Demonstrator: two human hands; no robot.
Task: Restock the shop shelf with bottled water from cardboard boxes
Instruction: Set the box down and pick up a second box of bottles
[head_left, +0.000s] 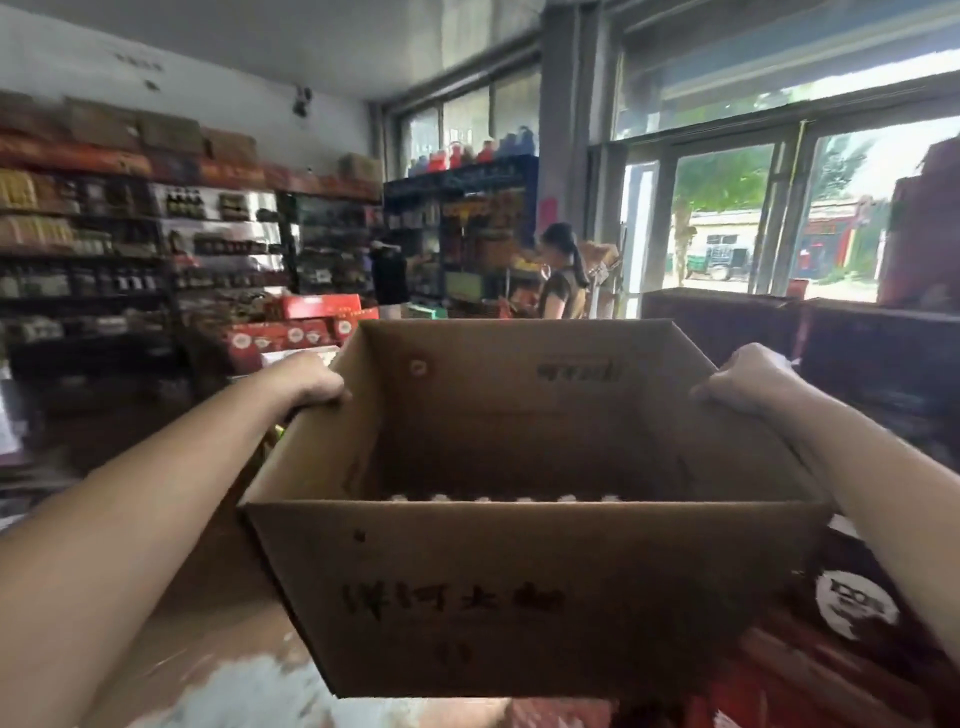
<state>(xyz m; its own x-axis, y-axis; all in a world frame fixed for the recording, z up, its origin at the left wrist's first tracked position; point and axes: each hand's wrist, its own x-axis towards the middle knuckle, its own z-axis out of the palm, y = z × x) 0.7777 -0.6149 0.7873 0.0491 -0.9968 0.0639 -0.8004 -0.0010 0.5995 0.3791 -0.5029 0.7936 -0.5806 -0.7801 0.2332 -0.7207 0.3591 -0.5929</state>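
- An open-topped cardboard box (530, 592) is held up in the air between the two hands, each clamped on the top edge of a side wall.
- The left hand (311, 382) is curled over the box's left rim near its far corner, thumb on the inside of the wall, the fingers hidden on the outside.
- The right hand (748, 379) is curled over the right rim at about the same depth; its fingertips are hidden behind the wall.
- The box hangs between and below the two grips, its near wall closest to the camera and its far wall just beyond the knuckles.
- Deep inside, below the level of both grips, a row of pale bottle caps (501, 498) is seen just over the near wall; about six can be counted, and the bottles themselves are hidden.
- Dark handwritten Chinese characters are seen on the near wall and a small printed mark on the far inner wall; neither can be read with certainty.
- Beyond the left grip, red cartons (306, 327) are stacked, and wall shelves (130, 244) full of dark bottles run behind them.
- Ahead of the box, between the grips, a person with a ponytail (563, 275) is seen standing at a blue shelf unit (462, 228).
- Beyond the right grip, large windows (779, 208) give onto a street.
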